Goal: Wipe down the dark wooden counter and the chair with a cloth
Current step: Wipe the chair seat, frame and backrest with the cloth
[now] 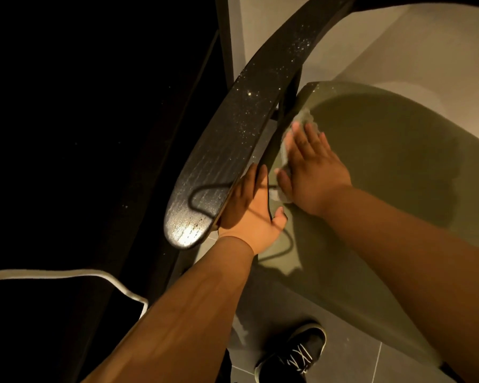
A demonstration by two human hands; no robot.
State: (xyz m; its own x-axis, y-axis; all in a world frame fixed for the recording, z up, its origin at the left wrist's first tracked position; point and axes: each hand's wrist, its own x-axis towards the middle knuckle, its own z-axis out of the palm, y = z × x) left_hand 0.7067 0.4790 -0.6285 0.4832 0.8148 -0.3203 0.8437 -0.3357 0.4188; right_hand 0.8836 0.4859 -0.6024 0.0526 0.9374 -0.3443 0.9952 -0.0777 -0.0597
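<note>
The chair's olive-green seat (385, 167) fills the right half of the head view. Its dark, dusty curved backrest (233, 128) arcs from lower centre to upper right. My right hand (313, 167) lies flat, fingers straight, pressing a pale grey cloth (304, 117) onto the seat's left edge; the cloth shows past the fingertips and beside the thumb. My left hand (249, 205) holds the backrest's lower end from underneath, its fingers hidden behind the wood. The dark wooden counter (80, 120) is the black mass at left.
A white cord (103, 275) loops across the dark surface at lower left. A thin dark wire (285, 244) hangs by my left hand. My black laced shoe (293, 352) stands on grey floor tiles below the seat. A pale wall (398, 45) curves behind the chair.
</note>
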